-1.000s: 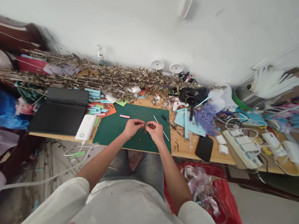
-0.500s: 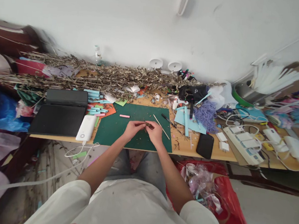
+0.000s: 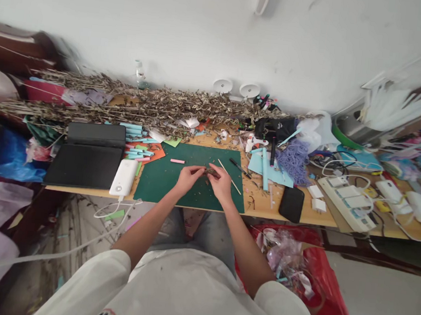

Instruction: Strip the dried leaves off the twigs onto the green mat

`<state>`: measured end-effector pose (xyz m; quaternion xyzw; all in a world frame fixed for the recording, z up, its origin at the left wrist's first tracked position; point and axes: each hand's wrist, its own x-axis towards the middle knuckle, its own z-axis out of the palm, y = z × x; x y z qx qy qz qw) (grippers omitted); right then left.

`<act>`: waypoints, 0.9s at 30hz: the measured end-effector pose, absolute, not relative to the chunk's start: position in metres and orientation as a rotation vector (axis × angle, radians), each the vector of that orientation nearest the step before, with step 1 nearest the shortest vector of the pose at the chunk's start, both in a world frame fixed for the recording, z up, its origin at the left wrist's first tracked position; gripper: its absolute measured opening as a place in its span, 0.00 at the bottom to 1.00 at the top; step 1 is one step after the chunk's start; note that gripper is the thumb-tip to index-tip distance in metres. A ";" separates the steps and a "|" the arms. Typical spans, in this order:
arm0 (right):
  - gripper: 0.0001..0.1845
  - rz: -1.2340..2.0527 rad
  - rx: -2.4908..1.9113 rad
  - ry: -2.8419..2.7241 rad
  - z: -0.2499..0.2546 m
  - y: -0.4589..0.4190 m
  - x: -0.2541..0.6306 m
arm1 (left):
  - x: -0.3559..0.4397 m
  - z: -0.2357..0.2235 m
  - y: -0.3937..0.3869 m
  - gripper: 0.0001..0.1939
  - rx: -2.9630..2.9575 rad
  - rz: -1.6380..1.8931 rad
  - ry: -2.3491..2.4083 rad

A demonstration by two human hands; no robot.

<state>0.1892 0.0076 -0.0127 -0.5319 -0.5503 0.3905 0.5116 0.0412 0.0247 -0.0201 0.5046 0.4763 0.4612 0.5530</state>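
My left hand (image 3: 189, 179) and my right hand (image 3: 221, 183) meet over the green cutting mat (image 3: 155, 182). Pinched between both sets of fingertips is a small brown piece of dried plant (image 3: 208, 172); its details are too small to make out. Crumbs of it lie scattered on the mat below. A short pink paper roll (image 3: 177, 161) rests on the mat beyond my left hand. Right of my right hand lies a thin wooden stick (image 3: 230, 176), with a black pen (image 3: 240, 168) just past it.
Dried plant stalks (image 3: 163, 102) run along the back. To the left are a black tablet case (image 3: 85, 164), a white power bank (image 3: 123, 177) and blue paper rolls (image 3: 135, 154). Rightward lie purple yarn (image 3: 293, 161), a phone (image 3: 291, 204) and a power strip (image 3: 348, 204). A red bag (image 3: 326, 290) sits below.
The fingertips of my two hands have drawn slightly apart around the dried plant piece. The whole view has shifted a little; the things on the table stay in place.
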 end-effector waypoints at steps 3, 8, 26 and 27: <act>0.17 0.998 -1.271 -1.236 -0.014 0.007 0.187 | 0.045 -0.020 0.026 0.20 1.173 1.082 1.085; 0.11 1.009 -1.329 -1.242 -0.014 0.006 0.186 | 0.044 -0.022 0.030 0.16 1.191 1.078 1.135; 0.24 1.020 -1.288 -1.379 -0.015 0.012 0.193 | 0.037 -0.017 0.038 0.08 1.410 1.034 1.178; 0.22 0.996 -1.285 -1.421 -0.016 0.012 0.192 | 0.038 -0.016 0.037 0.08 1.422 1.022 1.174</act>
